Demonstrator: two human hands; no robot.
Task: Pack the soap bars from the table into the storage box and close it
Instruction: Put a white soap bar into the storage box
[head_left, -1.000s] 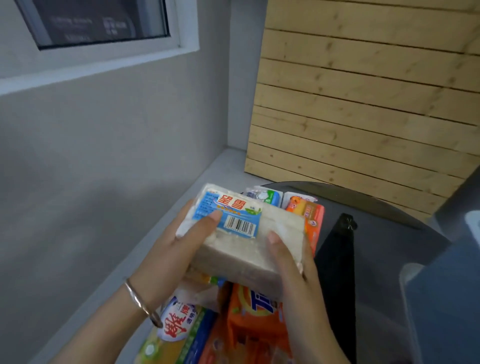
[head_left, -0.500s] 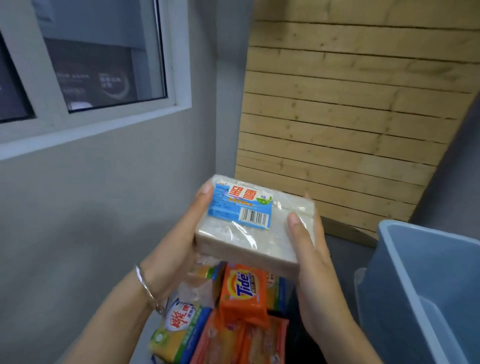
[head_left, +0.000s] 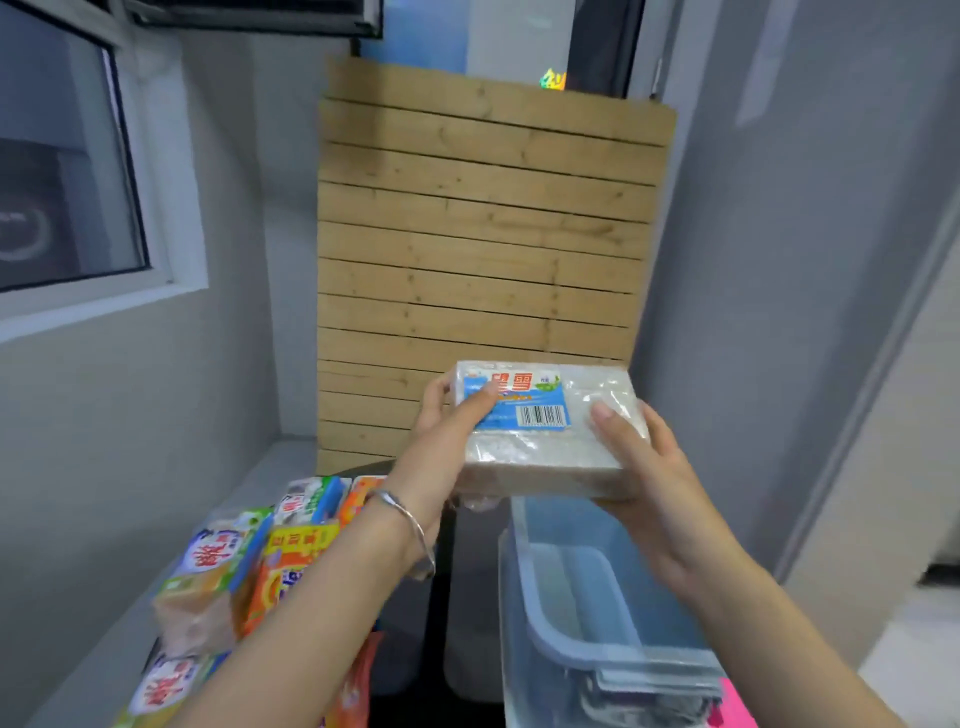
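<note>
A pale soap bar pack (head_left: 545, 447) in clear wrap with a blue barcode label is held level in the air by both hands. My left hand (head_left: 441, 441) grips its left end, thumb on the label. My right hand (head_left: 644, 467) grips its right end from below and the side. The pack hovers just above the far end of the open translucent blue storage box (head_left: 530, 613), which stands low at the right. Several more wrapped soap bars (head_left: 244, 571) in orange, yellow and blue packaging lie in a pile at the lower left.
A slatted wooden panel (head_left: 483, 249) leans upright against the far wall. A grey wall with a window (head_left: 67, 208) runs along the left, another grey wall on the right. A dark surface (head_left: 415, 623) lies between the soap pile and the box.
Both hands carried the soap pack up and to the right, from over the soap pile to above the box. The view swung right, bringing the open box into sight.
</note>
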